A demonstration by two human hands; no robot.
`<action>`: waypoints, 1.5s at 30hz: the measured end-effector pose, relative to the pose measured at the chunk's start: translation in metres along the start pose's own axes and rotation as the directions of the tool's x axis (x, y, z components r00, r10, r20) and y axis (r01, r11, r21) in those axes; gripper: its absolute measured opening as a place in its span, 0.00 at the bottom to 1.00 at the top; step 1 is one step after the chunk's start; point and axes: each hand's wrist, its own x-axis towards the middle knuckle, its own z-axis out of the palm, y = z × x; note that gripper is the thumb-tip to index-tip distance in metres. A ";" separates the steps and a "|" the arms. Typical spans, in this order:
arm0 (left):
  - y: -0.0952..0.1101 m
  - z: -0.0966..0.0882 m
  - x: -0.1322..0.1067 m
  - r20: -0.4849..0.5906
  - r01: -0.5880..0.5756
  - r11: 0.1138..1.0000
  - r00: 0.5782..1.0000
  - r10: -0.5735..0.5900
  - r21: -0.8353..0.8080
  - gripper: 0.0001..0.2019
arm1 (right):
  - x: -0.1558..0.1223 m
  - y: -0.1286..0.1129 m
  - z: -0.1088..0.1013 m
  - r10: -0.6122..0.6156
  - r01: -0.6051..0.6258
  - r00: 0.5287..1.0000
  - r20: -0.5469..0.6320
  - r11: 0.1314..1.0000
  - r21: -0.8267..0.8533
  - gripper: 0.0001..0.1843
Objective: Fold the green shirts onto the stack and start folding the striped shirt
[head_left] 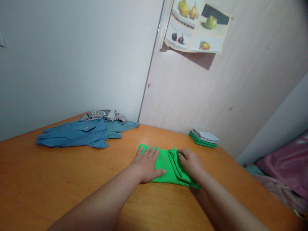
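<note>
A bright green garment (166, 166) lies on the orange wooden table in a folded strip, with its right part bunched up. My left hand (148, 165) rests flat on its left end, fingers spread and thumb out to the right. At the other end, my right hand (191, 162) has its fingers closed on the raised green cloth. What kind of garment it is does not show. A small dark print marks the cloth between my hands.
Blue clothes (77, 133) lie loosely at the back left, with a striped cloth (103, 115) behind them. A folded stack (204, 138) of green and grey cloth sits at the back right. Fruit pictures (197, 27) hang on the wall; pink bedding (286, 160) is beyond the table's right edge.
</note>
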 end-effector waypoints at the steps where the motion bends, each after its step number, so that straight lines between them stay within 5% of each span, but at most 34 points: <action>1: 0.000 0.000 0.000 0.001 0.000 1.000 1.000 0.000 0.001 0.50 | -0.002 -0.002 0.004 -0.051 0.051 0.999 0.015 0.999 -0.017 0.16; 8: 0.002 -0.002 -0.001 0.021 0.011 1.000 1.000 -0.011 0.005 0.49 | -0.014 -0.004 0.029 -0.131 0.126 0.987 0.090 0.990 0.057 0.22; 19: 0.001 0.000 0.000 0.006 0.004 1.000 1.000 -0.004 0.004 0.50 | -0.005 -0.012 0.023 -0.045 0.041 0.998 0.041 0.994 0.098 0.15; 25: 0.000 0.003 0.002 -0.002 0.005 1.000 1.000 -0.005 0.003 0.49 | -0.010 -0.007 0.036 -0.103 0.100 0.995 0.018 0.990 0.098 0.22; 37: 0.002 0.003 0.002 -0.023 0.011 1.000 1.000 -0.012 -0.019 0.47 | -0.014 -0.019 0.036 -0.027 0.055 0.963 0.267 0.993 -0.100 0.33; 45: 0.001 0.003 0.000 -0.037 0.011 1.000 0.999 -0.011 -0.014 0.45 | -0.015 -0.027 0.033 0.012 0.036 0.950 0.313 0.988 -0.148 0.37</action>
